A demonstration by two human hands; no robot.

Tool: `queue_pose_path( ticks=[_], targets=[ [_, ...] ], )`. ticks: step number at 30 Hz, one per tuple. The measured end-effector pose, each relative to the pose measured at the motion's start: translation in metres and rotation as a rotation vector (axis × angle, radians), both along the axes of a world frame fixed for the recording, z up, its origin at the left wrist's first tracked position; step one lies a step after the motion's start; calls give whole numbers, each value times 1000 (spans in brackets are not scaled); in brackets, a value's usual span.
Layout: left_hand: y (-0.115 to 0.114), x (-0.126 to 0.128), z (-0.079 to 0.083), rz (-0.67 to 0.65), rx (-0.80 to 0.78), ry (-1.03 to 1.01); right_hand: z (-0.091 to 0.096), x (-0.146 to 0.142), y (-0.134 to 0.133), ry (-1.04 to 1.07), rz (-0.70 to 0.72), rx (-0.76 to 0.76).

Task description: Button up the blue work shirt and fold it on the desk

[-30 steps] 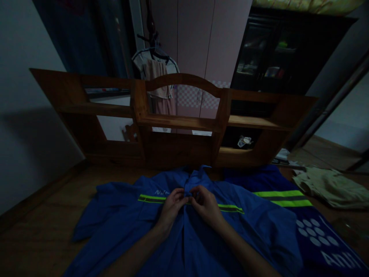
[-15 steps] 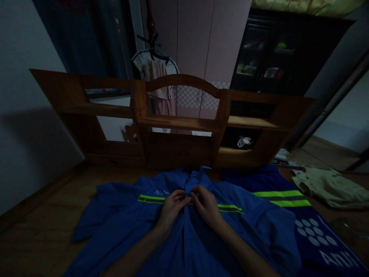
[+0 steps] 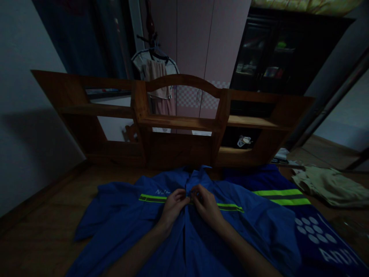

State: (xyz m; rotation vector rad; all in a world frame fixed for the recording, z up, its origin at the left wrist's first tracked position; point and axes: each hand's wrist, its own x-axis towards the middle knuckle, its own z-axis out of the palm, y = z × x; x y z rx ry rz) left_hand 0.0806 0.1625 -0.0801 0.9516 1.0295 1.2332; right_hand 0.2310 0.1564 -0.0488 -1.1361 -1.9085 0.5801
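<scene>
Both hands are in at the middle of the blue shirt (image 3: 129, 219), which lies spread front-up on the wooden surface (image 3: 43, 227), collar towards the wooden shelf unit (image 3: 178, 123) and sleeves out to either side. Flat like that, its front opening runs straight up towards the person and is easy to get at. The left hand (image 3: 173, 206) and right hand (image 3: 207, 206) meet knuckle to knuckle on that opening, level with the yellow-green stripe (image 3: 148, 199). Each hand's fingertips are bunched and pinched on an edge of the cloth, and the two edges are drawn together between them. It looks like a fine two-handed grip, thumbs against forefingers, though the light is too dim to show what sits between the tips. To the right lies a second blue garment (image 3: 281, 196) with broader stripes, and beyond it a khaki garment (image 3: 331, 186), crumpled and well apart from the hands.
</scene>
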Motion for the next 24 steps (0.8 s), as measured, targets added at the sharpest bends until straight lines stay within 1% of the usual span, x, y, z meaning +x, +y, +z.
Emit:
queue_pose_path(
  ticks=[2, 4, 5, 9, 11, 14, 18, 24],
  targets=[
    [1, -1, -3, 2, 4, -4, 0, 1, 0, 18, -7, -10],
    [2, -2, -4, -1, 8, -10, -2, 2, 2, 71, 0, -56],
    [2, -2, -4, -5, 8, -13, -4, 3, 4, 117, 8, -103],
    [2, -2, -2, 12, -10, -10, -15, 5, 16, 348, 36, -376],
    [1, -1, -1, 49, -8, 12, -19, 5, 20, 406, 25, -444],
    [1, -1, -1, 76, 31, 61, -17, 6, 22, 407, -4, -461],
    [1, -2, 0, 86, 92, 159, -14, 7, 20, 358, -18, -441],
    [-2, -2, 8, 67, 102, 170, -21, 7, 19, 318, -53, -329]
  ],
)
